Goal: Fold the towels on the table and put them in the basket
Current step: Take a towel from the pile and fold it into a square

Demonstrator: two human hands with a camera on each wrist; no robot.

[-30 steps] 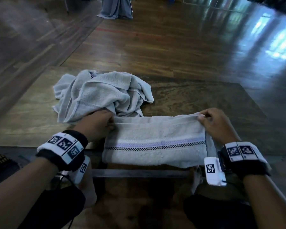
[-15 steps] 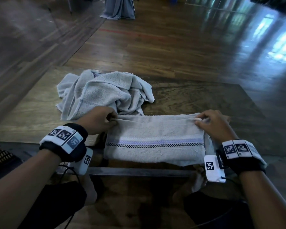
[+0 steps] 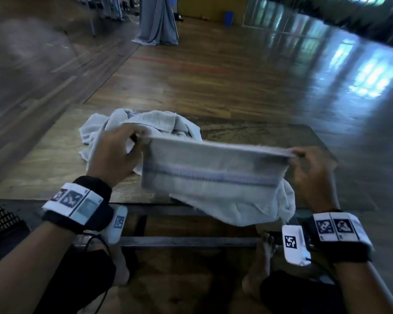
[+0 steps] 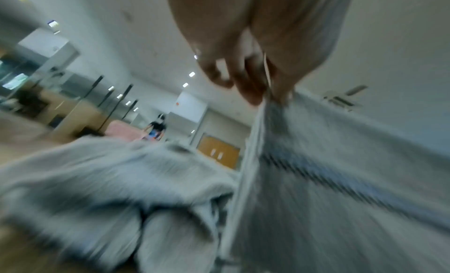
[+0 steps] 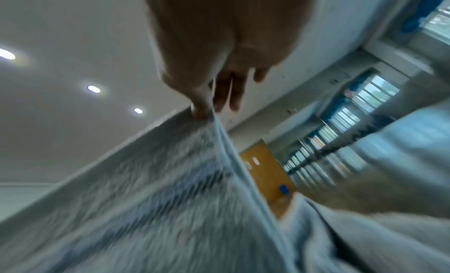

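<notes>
A pale grey striped towel (image 3: 213,175), partly folded, hangs in the air above the near edge of the wooden table (image 3: 43,168). My left hand (image 3: 118,152) pinches its upper left corner and my right hand (image 3: 309,168) pinches its upper right corner. The left wrist view shows my left hand (image 4: 265,92) gripping the towel (image 4: 328,190) edge between thumb and fingers. The right wrist view shows my right hand (image 5: 207,107) pinching the towel (image 5: 158,200) the same way. A second, crumpled towel (image 3: 166,123) lies on the table behind the left hand. Only a dark woven corner (image 3: 0,218) shows at the far left; I cannot tell if it is the basket.
The table's metal front rail (image 3: 191,241) runs below the towel, with my bare feet (image 3: 261,264) under it. Beyond the table lies polished wooden floor (image 3: 236,75), and a grey draped cloth (image 3: 157,21) hangs at the back. The crumpled towel (image 4: 109,190) fills the lower left wrist view.
Both hands have lifted the striped towel off the table by its far edge and raised it, so that it now hangs stretched between them. The head view has tilted upward.
</notes>
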